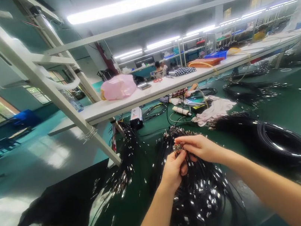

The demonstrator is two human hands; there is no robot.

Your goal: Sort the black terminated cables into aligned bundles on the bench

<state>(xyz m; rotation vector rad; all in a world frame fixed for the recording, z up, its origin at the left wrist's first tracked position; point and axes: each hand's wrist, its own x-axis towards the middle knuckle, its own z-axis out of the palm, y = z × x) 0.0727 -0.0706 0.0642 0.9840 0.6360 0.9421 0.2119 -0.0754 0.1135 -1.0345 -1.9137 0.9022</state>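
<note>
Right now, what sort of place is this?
Probably a cable workshop: heaps of black cables on a green table, a long white shelf over it, and rows of strip lights.

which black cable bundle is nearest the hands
The middle bundle, spread beneath the left hand and right hand; the looped bundle lies right, the narrow bundle left, others farther back.
</note>
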